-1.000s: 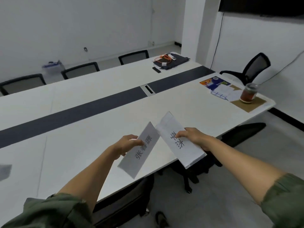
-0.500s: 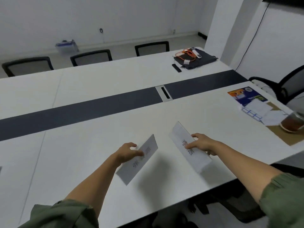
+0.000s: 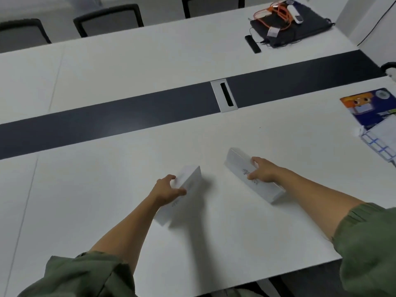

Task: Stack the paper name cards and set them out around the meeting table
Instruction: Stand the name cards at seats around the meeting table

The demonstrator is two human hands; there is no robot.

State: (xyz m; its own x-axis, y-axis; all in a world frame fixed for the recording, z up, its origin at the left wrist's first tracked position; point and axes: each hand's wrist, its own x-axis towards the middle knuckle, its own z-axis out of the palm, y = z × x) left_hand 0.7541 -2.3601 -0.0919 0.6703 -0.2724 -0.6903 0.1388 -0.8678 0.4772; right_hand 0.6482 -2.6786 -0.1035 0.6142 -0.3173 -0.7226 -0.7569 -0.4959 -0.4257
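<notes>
Two white folded paper name cards with dark printed characters stand like tents on the white meeting table (image 3: 214, 243). My left hand (image 3: 166, 190) grips the left name card (image 3: 188, 185) across its ridge. My right hand (image 3: 262, 172) grips the right name card (image 3: 240, 163) the same way. Both cards rest on or just above the tabletop, about a hand's width apart, angled away from each other. The print is blurred.
A dark strip (image 3: 107, 118) with a cable port (image 3: 224, 96) runs along the table's middle. A colourful booklet and papers (image 3: 372, 112) lie at the right edge. A black bag with orange cable (image 3: 287, 24) sits far right. Black chairs (image 3: 109, 20) line the far side.
Both hands have carried the cards forward from over the table's near edge and lowered them onto the tabletop. The view has tilted down and closer.
</notes>
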